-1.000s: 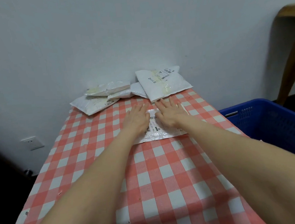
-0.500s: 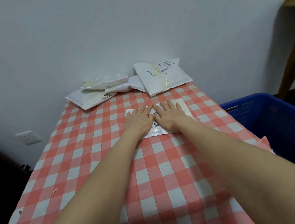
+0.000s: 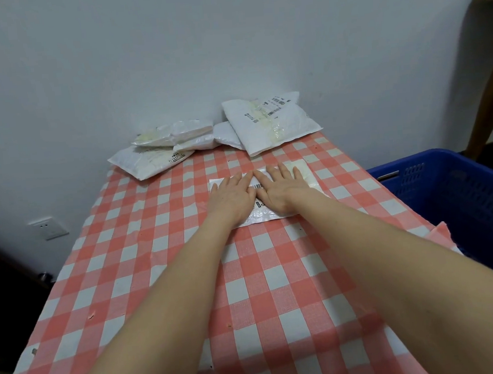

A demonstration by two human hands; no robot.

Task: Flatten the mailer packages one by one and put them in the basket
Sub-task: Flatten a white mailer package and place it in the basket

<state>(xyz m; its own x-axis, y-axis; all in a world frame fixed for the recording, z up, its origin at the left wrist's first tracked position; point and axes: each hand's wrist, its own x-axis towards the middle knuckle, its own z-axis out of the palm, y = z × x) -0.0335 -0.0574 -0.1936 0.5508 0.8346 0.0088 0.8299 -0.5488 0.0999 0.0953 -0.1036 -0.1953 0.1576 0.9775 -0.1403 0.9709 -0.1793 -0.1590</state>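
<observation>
Now, from your left: a socket (image 3: 48, 227) sits low on the wall (image 3: 168, 59), off the desk (image 3: 276, 273). At the desk's far edge, against the wall, the unflattened packages wait in a loose pile (image 3: 176, 145), puffy and overlapping, kept back from the spot where you work. Mid-desk lies the mailer (image 3: 261, 217) in hand, label up, flat on the checked cover. Your left grip (image 3: 231, 198) is spread on its left half, fingers straight, palm down, holding nothing, only pressing. Your right grip (image 3: 284, 191) lies just beside it on the right half, likewise spread and pressing, the two forefingers nearly touching. With both palms side by side at the centre, I judge you are squeezing the air out toward the ends; the uncovered far right corner already looks thin. Flattening is the step in hand, and the carry comes next. The blue basket (image 3: 454, 186) stands just beside the desk on your right, its rim lower than the top, so the mailer can go over the edge and drop in. What it holds I cannot tell.
</observation>
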